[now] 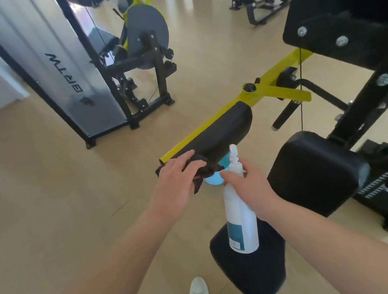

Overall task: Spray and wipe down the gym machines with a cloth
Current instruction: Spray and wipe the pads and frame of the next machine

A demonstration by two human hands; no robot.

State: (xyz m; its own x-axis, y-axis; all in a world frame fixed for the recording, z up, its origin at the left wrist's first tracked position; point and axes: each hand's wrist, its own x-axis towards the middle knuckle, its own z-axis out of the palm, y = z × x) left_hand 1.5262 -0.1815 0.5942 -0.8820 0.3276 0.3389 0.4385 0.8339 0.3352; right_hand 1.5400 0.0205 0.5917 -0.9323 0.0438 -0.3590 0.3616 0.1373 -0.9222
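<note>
A black padded arm rest (220, 130) sits on a yellow bar (275, 78) of the gym machine, in the middle of the view. My left hand (175, 181) presses a dark cloth (202, 170) onto the near end of that pad, fingers spread over it. My right hand (245, 184) grips the neck of a white spray bottle (241, 222) with a teal label, nozzle up, just right of the cloth. A light blue round part (214, 180) shows under the cloth, between the hands.
A black seat pad (252, 270) lies below the bottle and a thicker black pad (313, 172) to its right. The machine's black frame (351, 32) rises at the right. Another machine with a silver weight-stack cover (72, 71) stands to the left. My shoe (198, 293) is on the tan floor.
</note>
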